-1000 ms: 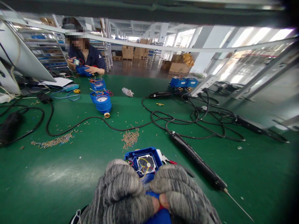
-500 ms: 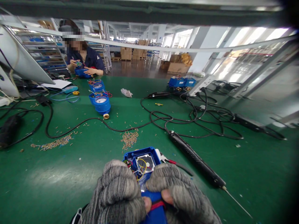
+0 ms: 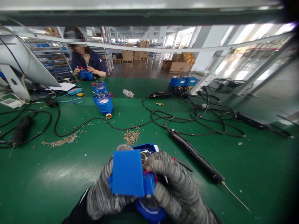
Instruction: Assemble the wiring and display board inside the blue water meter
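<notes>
In my gloved left hand [image 3: 105, 186] is a flat blue rectangular part [image 3: 128, 173], raised above the bench with its broad face showing. My gloved right hand [image 3: 174, 183] has its fingers closed at the part's right side, around red wire [image 3: 155, 178] and a smaller blue section. Behind my hands, an open blue housing [image 3: 149, 147] with yellow wire inside is partly hidden. Below them a round blue meter body [image 3: 151, 211] shows. Pliers with a red and black handle [image 3: 183, 164] lie right of the housing.
A black electric screwdriver [image 3: 196, 157] lies to the right, its cable [image 3: 161, 116] looping behind. Small screws are piled at the centre [image 3: 131, 136] and left [image 3: 62, 140]. Blue meters [image 3: 105, 105] stand farther back. A person [image 3: 88, 63] across the bench handles a blue unit.
My left hand has turned and lifted the blue part, so its flat face now shows and covers some of the housing. The person opposite has lowered a hand to the blue unit.
</notes>
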The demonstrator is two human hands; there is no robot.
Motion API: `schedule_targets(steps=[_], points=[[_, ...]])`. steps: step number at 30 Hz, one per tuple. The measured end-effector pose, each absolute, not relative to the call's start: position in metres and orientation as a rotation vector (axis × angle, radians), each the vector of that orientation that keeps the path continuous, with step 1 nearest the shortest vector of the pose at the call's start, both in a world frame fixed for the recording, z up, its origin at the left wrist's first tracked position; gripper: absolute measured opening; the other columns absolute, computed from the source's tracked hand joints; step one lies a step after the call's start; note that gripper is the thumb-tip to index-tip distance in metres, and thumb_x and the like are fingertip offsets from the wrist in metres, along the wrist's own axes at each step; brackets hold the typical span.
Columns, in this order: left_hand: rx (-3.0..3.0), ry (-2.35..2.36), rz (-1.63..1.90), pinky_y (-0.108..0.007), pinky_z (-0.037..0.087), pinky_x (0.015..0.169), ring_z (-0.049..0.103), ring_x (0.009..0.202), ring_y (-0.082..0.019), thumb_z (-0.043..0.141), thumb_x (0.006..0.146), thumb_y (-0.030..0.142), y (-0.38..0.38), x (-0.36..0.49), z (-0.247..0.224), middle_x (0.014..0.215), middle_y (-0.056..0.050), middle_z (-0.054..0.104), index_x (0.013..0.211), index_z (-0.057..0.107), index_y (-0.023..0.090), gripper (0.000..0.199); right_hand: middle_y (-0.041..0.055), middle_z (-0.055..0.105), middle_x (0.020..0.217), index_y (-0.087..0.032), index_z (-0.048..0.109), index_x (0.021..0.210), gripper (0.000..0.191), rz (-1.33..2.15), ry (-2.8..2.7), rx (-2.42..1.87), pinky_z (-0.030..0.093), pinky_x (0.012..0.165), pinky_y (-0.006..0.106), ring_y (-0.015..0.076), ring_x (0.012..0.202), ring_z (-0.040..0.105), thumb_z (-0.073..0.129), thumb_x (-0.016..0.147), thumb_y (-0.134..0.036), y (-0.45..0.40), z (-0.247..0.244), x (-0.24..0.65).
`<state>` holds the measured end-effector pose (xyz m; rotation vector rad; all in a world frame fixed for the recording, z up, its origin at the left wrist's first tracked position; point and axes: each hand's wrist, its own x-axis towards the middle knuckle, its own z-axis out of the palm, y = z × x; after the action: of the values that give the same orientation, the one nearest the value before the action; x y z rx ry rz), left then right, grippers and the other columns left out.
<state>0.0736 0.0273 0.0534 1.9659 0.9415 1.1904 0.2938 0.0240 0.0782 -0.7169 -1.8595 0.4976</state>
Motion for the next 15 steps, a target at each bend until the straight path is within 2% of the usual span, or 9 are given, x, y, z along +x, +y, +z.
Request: schedule_targets(steps=[2,4,6,8,10,12,15], points=[[1.784,0.942,1.224,-0.033,0.064,0.074,0.073,0.085,-0.021,0.079,0.077,0.043,0.03,0.081,0.07,0.105,-0.007,0.075,0.127,0.058,0.028,0.056,0.0033,0.071,0.112,-0.027,0.062,0.121,0.032,0.473,-1.825,-0.77,0.058,0.089,0.029,0.0197,0.102,0.069,0.066,0.089,-0.025,0.03,0.08,0.291],[1.602,0.903,1.139,-0.034,0.061,0.082,0.073,0.091,-0.022,0.082,0.074,0.036,0.04,0.087,0.092,0.108,-0.008,0.075,0.119,0.063,0.022,0.051,0.0035,0.072,0.105,-0.025,0.064,0.113,0.023,0.519,-1.763,-0.857,0.059,0.081,0.028,0.0193,0.093,0.07,0.063,0.09,-0.026,0.036,0.08,0.289],[1.506,0.744,0.962,-0.036,0.058,0.089,0.071,0.099,-0.024,0.079,0.078,0.034,0.053,0.087,0.112,0.11,-0.009,0.074,0.116,0.066,0.018,0.043,0.003,0.073,0.097,-0.023,0.067,0.104,0.014,0.653,-1.68,-0.913,0.057,0.075,0.028,0.0189,0.086,0.07,0.062,0.092,-0.029,0.042,0.081,0.289],[1.463,0.539,0.783,-0.041,0.052,0.1,0.065,0.115,-0.029,0.076,0.079,0.035,0.064,0.079,0.124,0.122,-0.011,0.071,0.125,0.065,0.018,0.05,0.0027,0.073,0.096,-0.022,0.068,0.101,0.013,0.846,-1.589,-0.91,0.056,0.077,0.029,0.0194,0.086,0.069,0.061,0.094,-0.031,0.049,0.083,0.29],[1.465,0.437,0.687,-0.042,0.046,0.107,0.061,0.122,-0.03,0.077,0.078,0.038,0.072,0.068,0.126,0.127,-0.01,0.069,0.129,0.065,0.019,0.056,0.003,0.074,0.098,-0.022,0.07,0.101,0.016,0.985,-1.518,-0.874,0.056,0.079,0.031,0.0207,0.089,0.069,0.06,0.094,-0.033,0.053,0.088,0.291],[1.469,0.503,0.745,-0.038,0.048,0.104,0.066,0.112,-0.026,0.073,0.081,0.04,0.075,0.059,0.121,0.116,-0.008,0.074,0.12,0.071,0.019,0.045,0.0033,0.075,0.101,-0.021,0.071,0.102,0.019,1.067,-1.475,-0.844,0.056,0.083,0.032,0.0216,0.092,0.069,0.059,0.095,-0.034,0.054,0.092,0.292],[1.471,0.656,0.878,-0.031,0.054,0.089,0.07,0.085,-0.019,0.068,0.086,0.046,0.073,0.059,0.115,0.089,-0.005,0.077,0.095,0.078,0.017,0.031,0.0032,0.075,0.1,-0.021,0.073,0.101,0.018,1.147,-1.428,-0.82,0.056,0.083,0.032,0.0215,0.092,0.07,0.061,0.092,-0.033,0.052,0.099,0.289]])
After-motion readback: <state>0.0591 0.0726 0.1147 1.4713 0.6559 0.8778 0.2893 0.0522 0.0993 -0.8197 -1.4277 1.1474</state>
